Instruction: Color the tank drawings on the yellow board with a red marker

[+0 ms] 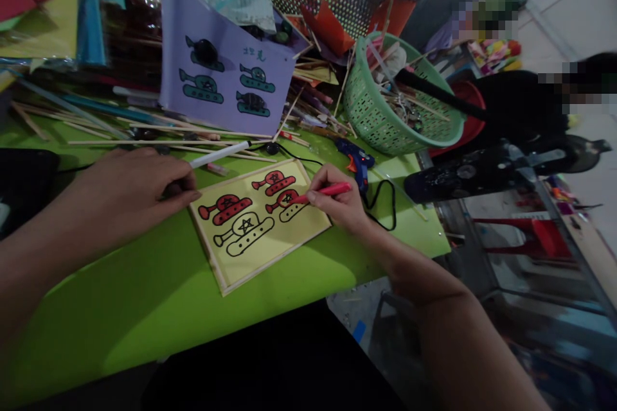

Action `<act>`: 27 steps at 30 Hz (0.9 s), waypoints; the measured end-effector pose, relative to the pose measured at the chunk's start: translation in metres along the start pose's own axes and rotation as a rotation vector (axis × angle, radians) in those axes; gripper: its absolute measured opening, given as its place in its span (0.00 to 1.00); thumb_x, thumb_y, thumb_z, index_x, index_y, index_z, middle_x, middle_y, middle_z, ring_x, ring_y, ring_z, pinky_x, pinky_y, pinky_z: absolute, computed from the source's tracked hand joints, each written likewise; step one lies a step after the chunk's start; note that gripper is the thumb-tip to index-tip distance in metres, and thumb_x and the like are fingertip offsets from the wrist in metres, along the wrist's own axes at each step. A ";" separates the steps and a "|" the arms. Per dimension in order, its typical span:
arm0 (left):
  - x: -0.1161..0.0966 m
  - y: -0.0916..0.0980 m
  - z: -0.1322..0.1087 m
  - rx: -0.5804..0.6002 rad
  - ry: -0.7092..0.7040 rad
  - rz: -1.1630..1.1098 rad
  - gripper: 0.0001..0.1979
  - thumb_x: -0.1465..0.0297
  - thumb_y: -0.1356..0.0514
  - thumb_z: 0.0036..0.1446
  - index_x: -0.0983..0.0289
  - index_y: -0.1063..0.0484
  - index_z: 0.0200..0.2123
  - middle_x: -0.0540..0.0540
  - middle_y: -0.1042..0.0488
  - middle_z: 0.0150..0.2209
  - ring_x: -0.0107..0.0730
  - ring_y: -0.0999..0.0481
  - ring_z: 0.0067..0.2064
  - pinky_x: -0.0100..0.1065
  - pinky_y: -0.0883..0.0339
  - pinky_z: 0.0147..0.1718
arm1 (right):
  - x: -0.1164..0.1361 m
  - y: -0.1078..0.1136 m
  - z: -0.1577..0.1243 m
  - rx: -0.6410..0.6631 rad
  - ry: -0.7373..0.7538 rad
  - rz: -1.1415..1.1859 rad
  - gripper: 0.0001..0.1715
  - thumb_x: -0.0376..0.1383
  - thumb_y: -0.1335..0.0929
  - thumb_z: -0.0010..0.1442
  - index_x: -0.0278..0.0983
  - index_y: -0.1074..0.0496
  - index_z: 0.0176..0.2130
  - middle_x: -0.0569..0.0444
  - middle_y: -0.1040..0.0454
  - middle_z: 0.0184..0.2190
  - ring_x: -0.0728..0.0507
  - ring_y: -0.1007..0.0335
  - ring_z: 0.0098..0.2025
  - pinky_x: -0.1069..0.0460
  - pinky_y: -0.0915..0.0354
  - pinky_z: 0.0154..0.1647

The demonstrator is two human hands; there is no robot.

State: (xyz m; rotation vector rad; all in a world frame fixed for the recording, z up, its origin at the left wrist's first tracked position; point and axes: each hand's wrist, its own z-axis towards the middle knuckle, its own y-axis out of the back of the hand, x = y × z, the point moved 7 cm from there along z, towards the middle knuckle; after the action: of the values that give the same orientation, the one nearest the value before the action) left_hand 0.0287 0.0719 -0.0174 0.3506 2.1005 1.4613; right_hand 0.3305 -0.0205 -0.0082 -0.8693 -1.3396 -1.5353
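Observation:
A yellow card (263,247) edged with thin wooden sticks lies on the green table, bearing several black-outlined tanks. Two tanks are red, one is partly red and the front-left one is uncoloured. My right hand (337,196) is closed around a red marker (332,189), its tip at the partly red tank. At the card's left corner, my left hand (144,183) has thumb and fingertips together on the edge. A white marker with a black end (222,154) sticks out from behind those fingers; whether they grip it is hidden.
A purple sheet (226,109) with green tanks stands behind the card. Wooden sticks (110,141) lie across the table's back. A blue glue gun (355,157) with a black cord and a green basket (400,122) are at right. Someone in dark clothing (525,103) is beyond.

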 end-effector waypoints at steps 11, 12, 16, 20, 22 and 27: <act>-0.001 -0.002 0.001 -0.010 -0.020 -0.017 0.16 0.51 0.46 0.61 0.52 0.22 0.34 0.57 0.16 0.36 0.56 0.19 0.45 0.49 0.33 0.45 | 0.000 0.001 0.000 -0.016 0.003 0.011 0.13 0.42 0.21 0.63 0.43 0.25 0.32 0.58 0.26 0.29 0.44 0.34 0.32 0.46 0.37 0.35; -0.002 -0.001 0.001 -0.008 -0.016 -0.014 0.16 0.52 0.46 0.61 0.52 0.22 0.35 0.57 0.16 0.36 0.56 0.19 0.45 0.49 0.33 0.45 | 0.000 0.000 0.000 -0.014 0.004 0.010 0.13 0.41 0.22 0.63 0.43 0.25 0.32 0.58 0.26 0.29 0.44 0.34 0.32 0.46 0.37 0.36; -0.005 0.001 0.001 0.001 -0.019 -0.010 0.17 0.52 0.47 0.60 0.53 0.22 0.34 0.58 0.16 0.36 0.57 0.18 0.45 0.50 0.33 0.44 | 0.003 -0.001 0.000 -0.009 0.026 0.028 0.11 0.38 0.22 0.62 0.43 0.25 0.31 0.59 0.27 0.28 0.45 0.34 0.31 0.46 0.37 0.36; -0.005 0.001 0.001 -0.019 -0.030 0.005 0.15 0.54 0.46 0.61 0.53 0.23 0.34 0.57 0.16 0.36 0.55 0.18 0.45 0.48 0.33 0.43 | 0.004 0.001 0.001 -0.030 0.021 0.025 0.11 0.38 0.22 0.62 0.42 0.25 0.30 0.59 0.26 0.28 0.45 0.34 0.31 0.47 0.37 0.35; -0.004 0.000 0.000 -0.035 -0.047 0.002 0.15 0.54 0.46 0.61 0.53 0.23 0.34 0.57 0.16 0.35 0.54 0.19 0.44 0.48 0.33 0.43 | 0.004 0.000 0.000 -0.024 0.021 0.016 0.11 0.38 0.23 0.61 0.42 0.26 0.30 0.59 0.26 0.28 0.45 0.34 0.31 0.47 0.37 0.35; -0.001 -0.002 0.000 -0.056 -0.093 -0.010 0.16 0.52 0.47 0.61 0.53 0.24 0.34 0.56 0.17 0.35 0.53 0.20 0.43 0.47 0.36 0.42 | 0.004 -0.001 0.000 -0.005 0.027 0.019 0.10 0.37 0.23 0.61 0.42 0.25 0.30 0.59 0.27 0.28 0.45 0.35 0.30 0.47 0.37 0.35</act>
State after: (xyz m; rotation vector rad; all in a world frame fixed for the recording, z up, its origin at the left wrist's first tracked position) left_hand 0.0296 0.0707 -0.0189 0.3788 1.9815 1.4664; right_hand 0.3279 -0.0215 -0.0052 -0.8591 -1.3045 -1.5310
